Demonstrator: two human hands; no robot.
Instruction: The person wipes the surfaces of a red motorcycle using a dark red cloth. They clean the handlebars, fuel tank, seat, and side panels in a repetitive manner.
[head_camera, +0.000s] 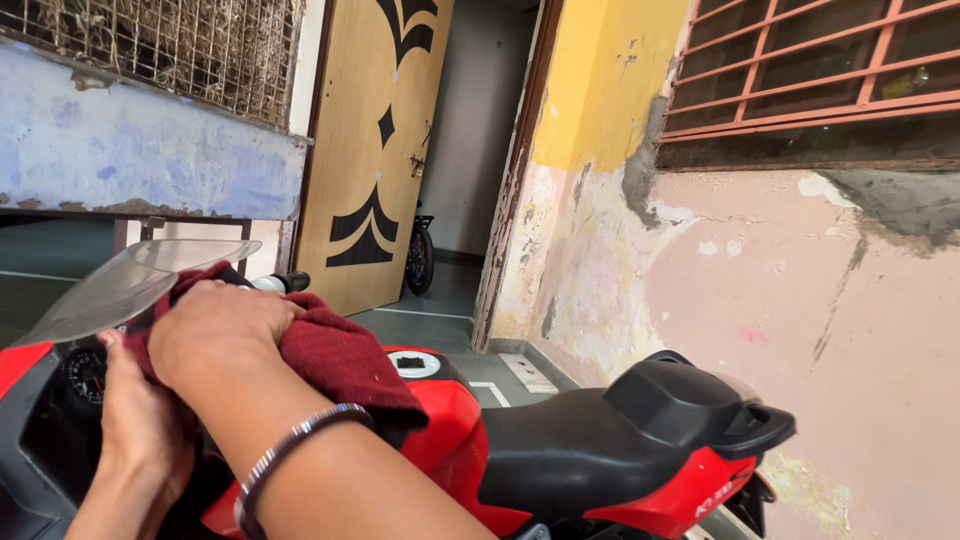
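Right hand (215, 335) is pressing a dark red cloth (340, 360) in a closed grip against the clear windscreen (120, 285), which is slanting up-left, while left hand (140, 420) is bracing just beneath, grip unclear.

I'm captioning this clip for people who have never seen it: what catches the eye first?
A red motorcycle with a black seat fills the lower frame. At lower left, the right hand presses a dark red cloth by the clear windscreen, with the left hand just below. Behind stands a patchy pink-and-yellow wall.
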